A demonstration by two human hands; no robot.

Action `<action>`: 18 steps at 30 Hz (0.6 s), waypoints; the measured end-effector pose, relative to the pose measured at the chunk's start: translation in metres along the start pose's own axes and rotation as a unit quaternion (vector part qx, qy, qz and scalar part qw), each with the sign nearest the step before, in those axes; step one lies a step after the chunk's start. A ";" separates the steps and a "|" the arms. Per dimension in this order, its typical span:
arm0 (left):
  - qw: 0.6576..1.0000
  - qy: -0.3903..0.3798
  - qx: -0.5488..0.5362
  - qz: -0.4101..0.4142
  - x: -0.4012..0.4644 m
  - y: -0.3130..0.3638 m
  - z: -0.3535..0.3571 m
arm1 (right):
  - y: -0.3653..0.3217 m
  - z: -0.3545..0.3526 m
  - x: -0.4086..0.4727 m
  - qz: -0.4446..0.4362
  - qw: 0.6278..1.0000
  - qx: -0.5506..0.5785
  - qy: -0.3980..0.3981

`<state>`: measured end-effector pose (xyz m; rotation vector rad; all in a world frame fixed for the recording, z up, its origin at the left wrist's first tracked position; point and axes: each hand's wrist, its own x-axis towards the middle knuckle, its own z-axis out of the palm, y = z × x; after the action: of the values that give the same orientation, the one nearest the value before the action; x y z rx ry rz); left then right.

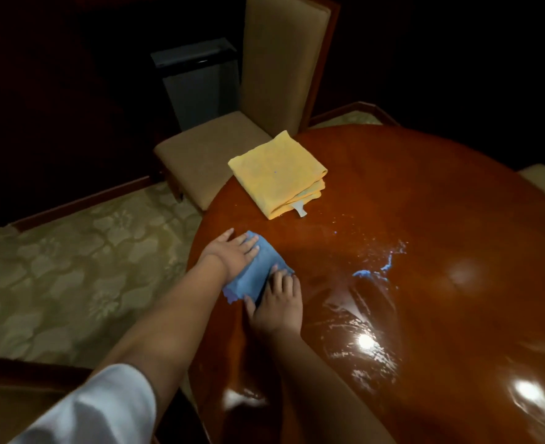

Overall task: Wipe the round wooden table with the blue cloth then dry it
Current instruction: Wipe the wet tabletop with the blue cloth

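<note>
Two hands share the work here, and we take the scene from the biggest thing down. Our round wooden worktop [425,219] fills the right of the view, glossy, with wet streaks and droplets toward its middle. Beyond its far edge stands a tan upholstered chair [219,145], pushed close. On the worktop near that chair lies a folded yellow cloth [277,174], likely the one for drying; it sits just beyond the wiping spot, and we judge it must be lifted or shifted before that patch can be wiped. The blue cloth [258,267] lies bunched near the worktop's left edge. Our left hand [232,251] presses on it with fingers straight and flat; our right hand [277,302] rests at its near corner, fingers likewise straight, grasping nothing. To wipe well we should spread the cloth flatter, keep even pressure, and sweep in overlapping passes toward the wet streaks.
</note>
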<state>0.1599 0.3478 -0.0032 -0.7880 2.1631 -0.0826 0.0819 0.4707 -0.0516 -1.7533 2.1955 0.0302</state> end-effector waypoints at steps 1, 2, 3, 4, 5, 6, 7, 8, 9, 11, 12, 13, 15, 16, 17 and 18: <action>1.000 0.001 0.006 0.008 0.006 0.005 -0.006 | 0.004 -0.003 -0.001 0.019 1.000 0.006 0.019; 1.000 0.003 0.013 0.017 0.012 0.010 -0.013 | 0.008 -0.010 -0.002 0.041 0.999 0.006 0.019; 0.999 0.005 0.021 0.027 0.017 0.015 -0.020 | 0.014 -0.012 -0.004 0.058 0.998 0.002 0.013; 0.999 0.009 0.030 0.037 0.021 0.020 -0.026 | 0.019 -0.014 -0.006 0.076 0.997 -0.012 -0.003; 0.998 0.012 0.041 0.047 0.025 0.025 -0.033 | 0.024 -0.012 -0.007 0.084 0.996 -0.023 0.005; 0.997 0.014 0.051 0.058 0.028 0.030 -0.039 | 0.029 -0.013 -0.009 0.103 0.995 -0.014 0.013; 0.996 0.015 0.061 0.068 0.031 0.035 -0.045 | 0.034 -0.013 -0.011 0.121 0.992 -0.012 0.025; 0.994 0.015 0.071 0.077 0.034 0.040 -0.051 | 0.038 -0.013 -0.012 0.131 0.991 -0.023 0.033; 0.993 0.017 0.081 0.084 0.036 0.045 -0.057 | 0.043 -0.013 -0.014 0.137 0.989 -0.039 0.025; 0.990 0.021 0.097 0.098 0.041 0.055 -0.067 | 0.055 -0.017 -0.017 0.136 0.989 -0.052 -0.005; 0.989 0.023 0.102 0.103 0.043 0.061 -0.071 | 0.060 -0.021 -0.019 0.146 0.988 -0.052 -0.025; 0.988 0.025 0.106 0.107 0.045 0.065 -0.074 | 0.065 -0.021 -0.020 0.149 0.987 -0.057 -0.032; 0.987 0.026 0.112 0.108 0.048 0.074 -0.079 | 0.072 -0.026 -0.023 0.154 0.986 -0.054 -0.044; 0.987 0.027 0.115 0.108 0.049 0.077 -0.081 | 0.074 -0.027 -0.026 0.158 0.985 -0.052 -0.050; 0.987 0.028 0.118 0.108 0.050 0.081 -0.082 | 0.077 -0.026 -0.027 0.166 0.983 -0.049 -0.053; 0.986 0.029 0.119 0.110 0.050 0.085 -0.084 | 0.079 -0.026 -0.029 0.175 0.982 -0.046 -0.056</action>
<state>0.0325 0.3714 -0.0076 -0.4121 2.2296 -0.2483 0.0058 0.5118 -0.0343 -1.3513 2.4211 0.3099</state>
